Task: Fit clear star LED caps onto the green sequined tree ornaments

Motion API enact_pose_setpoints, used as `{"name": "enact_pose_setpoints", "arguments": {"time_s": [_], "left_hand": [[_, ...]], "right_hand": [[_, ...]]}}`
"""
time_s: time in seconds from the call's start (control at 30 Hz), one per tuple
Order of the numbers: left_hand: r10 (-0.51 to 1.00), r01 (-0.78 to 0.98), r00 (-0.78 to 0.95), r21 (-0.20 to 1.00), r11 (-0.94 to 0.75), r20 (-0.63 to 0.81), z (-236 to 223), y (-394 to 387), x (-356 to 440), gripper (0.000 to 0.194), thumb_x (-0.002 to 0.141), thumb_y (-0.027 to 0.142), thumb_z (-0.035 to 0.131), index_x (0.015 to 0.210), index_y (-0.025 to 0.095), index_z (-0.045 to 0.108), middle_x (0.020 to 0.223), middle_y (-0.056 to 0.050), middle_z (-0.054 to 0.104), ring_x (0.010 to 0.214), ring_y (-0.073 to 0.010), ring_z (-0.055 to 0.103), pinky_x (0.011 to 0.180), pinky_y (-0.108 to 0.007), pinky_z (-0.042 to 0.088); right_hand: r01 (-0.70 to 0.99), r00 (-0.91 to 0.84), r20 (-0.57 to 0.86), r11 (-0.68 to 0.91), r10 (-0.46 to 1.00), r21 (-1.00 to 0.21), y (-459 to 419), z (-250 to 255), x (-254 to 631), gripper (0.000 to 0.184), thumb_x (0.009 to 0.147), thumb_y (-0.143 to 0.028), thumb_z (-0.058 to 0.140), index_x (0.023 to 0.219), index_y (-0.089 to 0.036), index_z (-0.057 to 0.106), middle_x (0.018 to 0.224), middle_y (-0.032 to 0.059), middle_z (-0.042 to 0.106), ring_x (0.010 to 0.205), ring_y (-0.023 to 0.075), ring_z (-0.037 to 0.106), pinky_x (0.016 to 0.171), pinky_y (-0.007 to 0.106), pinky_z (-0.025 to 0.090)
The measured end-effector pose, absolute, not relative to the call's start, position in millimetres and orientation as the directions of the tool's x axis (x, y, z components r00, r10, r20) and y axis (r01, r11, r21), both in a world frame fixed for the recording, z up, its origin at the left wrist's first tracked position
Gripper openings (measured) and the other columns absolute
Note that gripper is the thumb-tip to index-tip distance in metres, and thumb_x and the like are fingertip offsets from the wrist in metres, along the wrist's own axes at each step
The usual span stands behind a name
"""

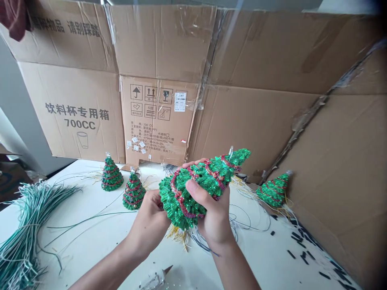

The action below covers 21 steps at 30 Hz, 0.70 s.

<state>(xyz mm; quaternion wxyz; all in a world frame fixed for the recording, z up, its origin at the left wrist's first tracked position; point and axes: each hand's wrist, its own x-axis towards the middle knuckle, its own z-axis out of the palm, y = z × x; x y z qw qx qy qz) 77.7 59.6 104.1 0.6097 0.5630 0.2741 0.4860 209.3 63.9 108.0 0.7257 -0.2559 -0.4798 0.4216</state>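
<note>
A miniature Christmas tree [178, 205], glittery green with red-purple garland, lies tilted in the air with its tip toward the upper right. My right hand [216, 215] is wrapped round its middle, thumb on the near side. At the wide base, my left hand [149, 225] has its fingers curled in against the underside; their tips and whatever they pinch are hidden. A small clear piece sticks up near the tip of the tree. Below the base, a tuft of yellow-ended wires [178, 237] shows on the table.
Two small trees [112, 174] stand at the back left; another tree [274, 190] leans at right. A bundle of green wires [33, 225] covers the left side. What looks like a glue gun [152, 280] lies in front. Black pieces [305, 255] are scattered right. Cardboard walls [250, 117] enclose the back.
</note>
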Motion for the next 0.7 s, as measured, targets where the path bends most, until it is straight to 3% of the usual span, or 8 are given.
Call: {"name": "enact_pose_setpoints", "arguments": {"time_s": [0.13,0.33,0.57,0.7], "left_hand": [[0.910,-0.316,0.350,0.942,-0.109,0.223,100.7,61.0,81.1,0.034,0.085,0.047,0.088,0.078,0.014,0.083,0.080,-0.006,0.079,0.094,-0.0277,0.072,0.088,-0.036,0.059],[0.899,-0.435,0.412,0.899,0.049,0.150,94.4,57.6,84.2,0.036,0.081,0.043,0.092,0.106,0.018,0.086,0.098,-0.009,0.084,0.106,-0.0313,0.075,0.098,-0.044,0.061],[0.914,-0.426,0.400,0.897,0.119,0.068,80.6,58.4,80.7,0.054,0.078,0.044,0.093,0.125,0.020,0.082,0.119,-0.013,0.083,0.130,-0.0371,0.067,0.112,-0.049,0.056],[0.913,-0.374,0.399,0.924,0.076,0.086,73.1,63.8,80.7,0.053,0.080,0.044,0.092,0.126,0.019,0.082,0.122,-0.013,0.082,0.135,-0.0378,0.063,0.114,-0.048,0.054]], "right_hand": [[-0.388,0.203,0.459,0.502,0.865,-0.773,61.6,111.2,208.2,0.029,0.080,-0.033,0.096,0.104,-0.030,0.082,0.090,-0.0006,0.079,0.080,0.0191,0.073,0.075,0.036,0.065],[-0.398,0.158,0.480,0.500,0.863,-0.769,60.0,104.4,207.0,0.025,0.084,-0.033,0.093,0.106,-0.030,0.081,0.091,0.0000,0.079,0.080,0.0196,0.075,0.073,0.037,0.068],[-0.243,0.186,0.572,0.602,0.799,-0.761,56.4,109.9,200.0,0.024,0.083,-0.029,0.090,0.104,-0.026,0.079,0.092,0.0024,0.080,0.078,0.0225,0.078,0.075,0.042,0.072],[-0.127,0.230,0.599,0.634,0.767,-0.763,53.5,115.9,202.3,0.028,0.079,-0.023,0.088,0.105,-0.023,0.076,0.092,0.0038,0.080,0.076,0.0229,0.080,0.074,0.041,0.073]]}}
